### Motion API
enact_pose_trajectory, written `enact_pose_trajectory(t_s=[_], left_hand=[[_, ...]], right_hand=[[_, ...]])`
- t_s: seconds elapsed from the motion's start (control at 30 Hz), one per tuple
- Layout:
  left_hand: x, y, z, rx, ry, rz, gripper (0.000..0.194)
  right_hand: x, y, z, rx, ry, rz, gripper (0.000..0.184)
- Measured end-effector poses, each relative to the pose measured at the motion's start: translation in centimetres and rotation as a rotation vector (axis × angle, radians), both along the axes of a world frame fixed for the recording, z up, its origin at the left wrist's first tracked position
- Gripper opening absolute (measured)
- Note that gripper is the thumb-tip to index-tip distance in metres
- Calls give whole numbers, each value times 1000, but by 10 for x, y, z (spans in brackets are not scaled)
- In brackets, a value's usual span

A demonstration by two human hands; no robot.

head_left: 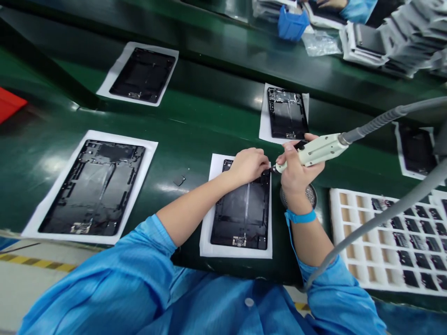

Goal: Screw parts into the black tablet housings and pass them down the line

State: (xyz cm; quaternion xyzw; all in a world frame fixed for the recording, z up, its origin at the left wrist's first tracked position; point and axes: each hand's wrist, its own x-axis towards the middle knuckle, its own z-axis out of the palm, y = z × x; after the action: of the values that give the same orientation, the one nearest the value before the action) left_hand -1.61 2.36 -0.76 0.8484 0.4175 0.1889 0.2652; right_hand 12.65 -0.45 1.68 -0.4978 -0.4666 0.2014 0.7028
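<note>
A black tablet back housing (pixel 240 214) lies on a white sheet (pixel 236 251) on the green belt, directly in front of me. My left hand (pixel 248 166) rests over its far edge, hiding that part of the housing. My right hand (pixel 296 170) is shut around a cream electric screwdriver (pixel 314 151), whose tip (pixel 269 171) meets the housing beside my left fingers. Its grey hose (pixel 377 118) runs off to the upper right. A round metal dish of screws (pixel 298 195) sits just below my right hand.
A white foam tray of small black parts (pixel 387 237) lies to the right. Further black housings on white sheets (pixel 94 188) line the belt. A small black piece (pixel 179 180) lies left of my work. A co-worker's blue sleeve (pixel 359 10) and a blue bin (pixel 293 25) are at the top.
</note>
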Motion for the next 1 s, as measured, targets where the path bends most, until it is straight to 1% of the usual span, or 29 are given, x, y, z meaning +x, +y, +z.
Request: enact_pose_trajectory(t_s=[0.2,0.4,0.6,0.7,0.8,0.9,1.0], left_hand=[[0,-1,2,6,14,1,19],[-1,-1,3,15,45,-2,21],[-1,0,3,26,57,-2,19],[-2,1,4,23,78,-9,18],[-2,2,3,8,79,9,17],[-2,2,1,10,60,32,17],[-2,3,-2,15,39,26,16]], right_hand=[[-3,0,2,9,12,-1,43],[-5,-3,7,-16,66,34,42],[-11,-1,0,-19,92,30,42],[-11,-2,2,-34,130,30,45],[0,-9,14,-17,173,-2,46],[24,-24,25,67,150,-104,45],[50,-39,26,141,95,-216,44]])
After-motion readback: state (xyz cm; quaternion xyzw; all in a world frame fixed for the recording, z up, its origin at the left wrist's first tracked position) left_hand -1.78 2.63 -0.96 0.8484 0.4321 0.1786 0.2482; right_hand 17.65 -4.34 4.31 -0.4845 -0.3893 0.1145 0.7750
